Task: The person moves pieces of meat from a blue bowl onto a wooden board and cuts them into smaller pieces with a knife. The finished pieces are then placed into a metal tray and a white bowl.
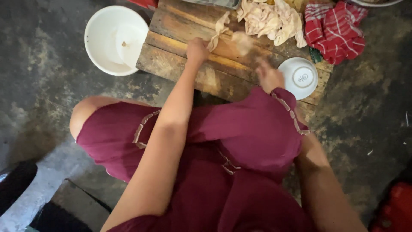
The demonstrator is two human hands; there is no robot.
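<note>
i judge i'm mid-way through pulling a pale strip (218,31) off the heap of pale raw pieces (270,19) on the wooden board (180,64). left hand (196,49) fisted on the strip; right hand (269,76) blurred, fingers unclear. next needs steady tension.

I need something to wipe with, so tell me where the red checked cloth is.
In the head view, the red checked cloth lies bunched at the wooden board's far right corner, beside the pale strips and beyond the upturned white bowl.

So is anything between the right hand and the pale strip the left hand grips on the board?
Nothing visible: bare wooden board lies between the right hand and the pale strip in the left hand.
</note>
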